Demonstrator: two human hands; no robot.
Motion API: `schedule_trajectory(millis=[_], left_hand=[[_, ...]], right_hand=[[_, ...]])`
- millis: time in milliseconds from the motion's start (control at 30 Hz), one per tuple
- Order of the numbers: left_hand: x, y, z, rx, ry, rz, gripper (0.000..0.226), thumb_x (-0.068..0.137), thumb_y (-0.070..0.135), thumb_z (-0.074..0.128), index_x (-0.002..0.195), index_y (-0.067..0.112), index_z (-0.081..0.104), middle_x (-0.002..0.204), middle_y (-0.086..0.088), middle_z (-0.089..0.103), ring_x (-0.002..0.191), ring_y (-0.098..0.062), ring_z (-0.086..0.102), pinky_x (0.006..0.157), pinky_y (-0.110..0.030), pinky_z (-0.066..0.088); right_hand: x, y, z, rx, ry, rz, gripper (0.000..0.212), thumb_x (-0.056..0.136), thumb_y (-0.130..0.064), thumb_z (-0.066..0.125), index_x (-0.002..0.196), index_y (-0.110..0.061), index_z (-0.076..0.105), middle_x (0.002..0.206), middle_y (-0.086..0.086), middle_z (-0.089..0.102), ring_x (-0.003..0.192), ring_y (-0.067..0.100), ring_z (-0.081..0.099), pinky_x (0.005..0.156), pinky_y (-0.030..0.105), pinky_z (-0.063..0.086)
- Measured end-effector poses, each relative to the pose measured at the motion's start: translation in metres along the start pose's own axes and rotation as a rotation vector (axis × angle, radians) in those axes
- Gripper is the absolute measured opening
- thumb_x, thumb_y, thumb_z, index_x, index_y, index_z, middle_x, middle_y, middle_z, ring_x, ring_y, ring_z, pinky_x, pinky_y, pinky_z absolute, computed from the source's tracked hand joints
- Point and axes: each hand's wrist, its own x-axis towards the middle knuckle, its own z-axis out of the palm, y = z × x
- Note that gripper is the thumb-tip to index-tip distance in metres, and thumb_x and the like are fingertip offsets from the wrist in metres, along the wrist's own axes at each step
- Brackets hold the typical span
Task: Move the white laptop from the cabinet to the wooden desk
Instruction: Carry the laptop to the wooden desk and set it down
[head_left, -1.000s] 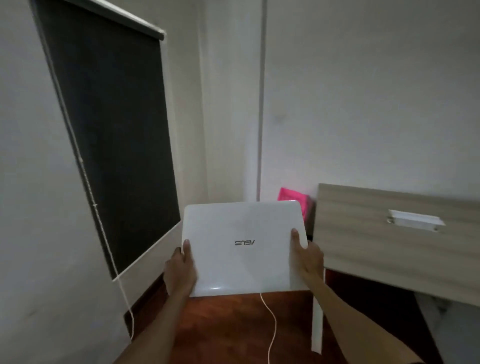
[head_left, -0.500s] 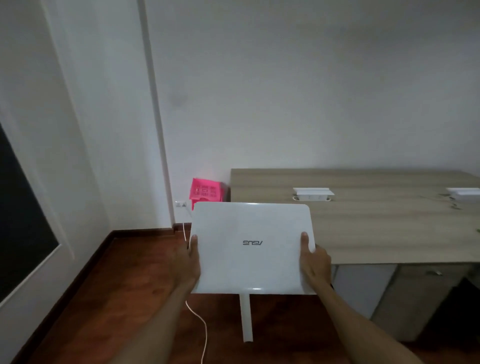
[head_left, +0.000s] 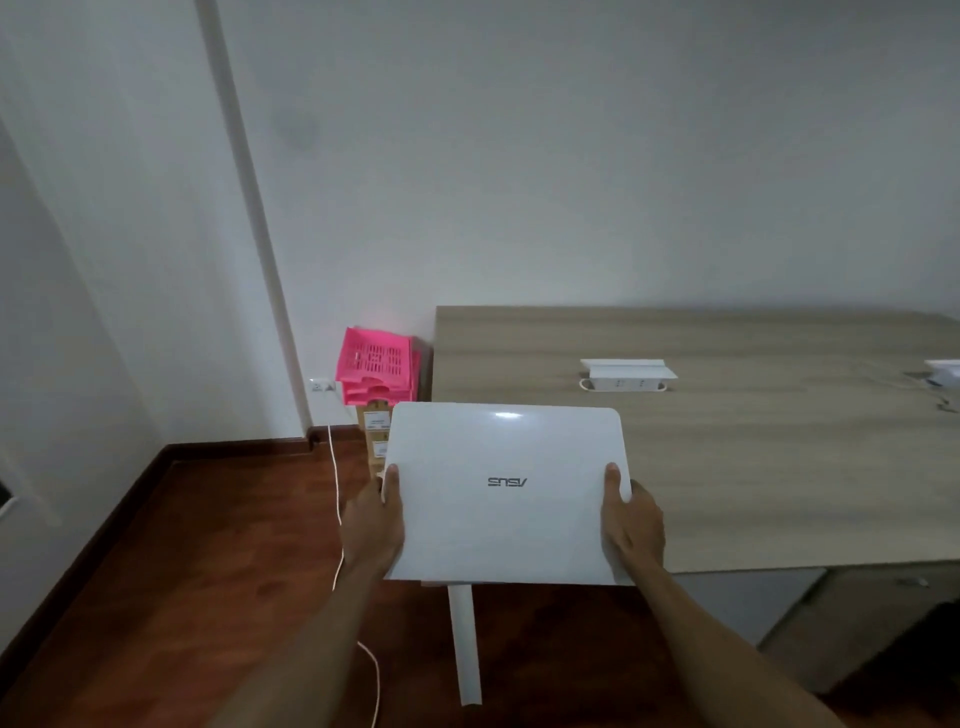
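The left hand (head_left: 373, 525) and right hand (head_left: 631, 525) each clasped a short side of the one closed, glossy white laptop (head_left: 506, 493), thumbs on top. It hung level (long axis crosswise) over the near-left corner of the single pale wooden desk (head_left: 779, 467), right hand nearer the desktop.
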Motion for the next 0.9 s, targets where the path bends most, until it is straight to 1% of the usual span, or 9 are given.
schedule_trajectory(millis=[100, 167, 333, 433, 500, 567, 667, 800, 900], left_hand=[[0.033, 0.000, 0.046, 0.023, -0.029, -0.033, 0.068, 0.098, 0.057, 0.023, 0.090, 0.007, 0.070, 0.088, -0.016, 0.070, 0.085, -0.036, 0.064, 0.070, -0.037, 0.041], [0.054, -0.002, 0.077, 0.051, -0.052, -0.066, 0.073, 0.095, 0.064, 0.018, 0.085, 0.011, 0.068, 0.084, -0.012, 0.070, 0.081, -0.033, 0.065, 0.069, -0.037, 0.043], [0.086, -0.004, 0.130, 0.210, -0.088, -0.179, 0.080, 0.090, 0.067, 0.013, 0.082, 0.010, 0.068, 0.079, -0.013, 0.070, 0.074, -0.029, 0.065, 0.074, -0.040, 0.052], [0.100, -0.009, 0.155, 0.310, -0.119, -0.223, 0.075, 0.095, 0.062, 0.018, 0.080, 0.009, 0.068, 0.081, -0.015, 0.071, 0.075, -0.030, 0.064, 0.078, -0.042, 0.050], [0.111, -0.014, 0.170, 0.319, -0.135, -0.262, 0.075, 0.094, 0.063, 0.018, 0.079, 0.010, 0.068, 0.081, -0.014, 0.071, 0.076, -0.030, 0.065, 0.079, -0.041, 0.052], [0.124, -0.022, 0.186, 0.312, -0.135, -0.305, 0.075, 0.093, 0.065, 0.019, 0.089, 0.010, 0.070, 0.091, -0.016, 0.072, 0.086, -0.033, 0.066, 0.087, -0.044, 0.052], [0.138, -0.029, 0.205, 0.358, -0.151, -0.358, 0.070, 0.095, 0.060, 0.026, 0.110, 0.006, 0.068, 0.112, -0.019, 0.069, 0.106, -0.036, 0.063, 0.096, -0.046, 0.045], [0.155, -0.041, 0.225, 0.437, -0.177, -0.337, 0.058, 0.098, 0.051, 0.036, 0.108, 0.005, 0.070, 0.111, -0.021, 0.070, 0.103, -0.037, 0.064, 0.097, -0.044, 0.045], [0.163, -0.049, 0.236, 0.386, -0.191, -0.317, 0.051, 0.098, 0.047, 0.042, 0.109, 0.005, 0.069, 0.106, -0.021, 0.071, 0.098, -0.040, 0.065, 0.093, -0.046, 0.048]], right_hand=[[0.057, 0.011, 0.031, -0.038, -0.044, 0.014, 0.073, 0.095, -0.068, 0.028, 0.120, -0.012, 0.066, 0.115, 0.012, 0.069, 0.103, 0.036, 0.063, 0.089, 0.045, 0.049], [0.093, 0.020, 0.049, -0.065, -0.075, 0.042, 0.078, 0.093, -0.071, 0.026, 0.123, -0.011, 0.066, 0.116, 0.013, 0.069, 0.104, 0.037, 0.063, 0.089, 0.046, 0.050], [0.155, 0.039, 0.086, -0.097, -0.140, 0.109, 0.076, 0.095, -0.068, 0.029, 0.129, -0.010, 0.062, 0.123, 0.015, 0.066, 0.112, 0.038, 0.061, 0.093, 0.048, 0.048], [0.182, 0.055, 0.110, -0.114, -0.173, 0.150, 0.077, 0.093, -0.070, 0.029, 0.127, -0.011, 0.064, 0.120, 0.013, 0.068, 0.109, 0.036, 0.063, 0.094, 0.047, 0.050], [0.197, 0.063, 0.126, -0.122, -0.199, 0.188, 0.072, 0.095, -0.067, 0.032, 0.127, -0.010, 0.065, 0.120, 0.015, 0.068, 0.110, 0.037, 0.063, 0.092, 0.044, 0.049], [0.211, 0.069, 0.141, -0.166, -0.193, 0.211, 0.071, 0.095, -0.065, 0.032, 0.125, -0.010, 0.066, 0.119, 0.016, 0.068, 0.110, 0.038, 0.063, 0.093, 0.043, 0.049], [0.224, 0.079, 0.162, -0.222, -0.184, 0.239, 0.075, 0.093, -0.069, 0.030, 0.120, -0.010, 0.067, 0.115, 0.015, 0.070, 0.106, 0.037, 0.065, 0.092, 0.045, 0.052], [0.241, 0.092, 0.187, -0.318, -0.198, 0.265, 0.083, 0.089, -0.075, 0.024, 0.118, -0.011, 0.067, 0.111, 0.013, 0.071, 0.101, 0.036, 0.067, 0.090, 0.047, 0.053], [0.250, 0.093, 0.195, -0.372, -0.191, 0.262, 0.080, 0.091, -0.072, 0.027, 0.112, -0.008, 0.068, 0.108, 0.014, 0.071, 0.098, 0.036, 0.068, 0.089, 0.047, 0.054]])
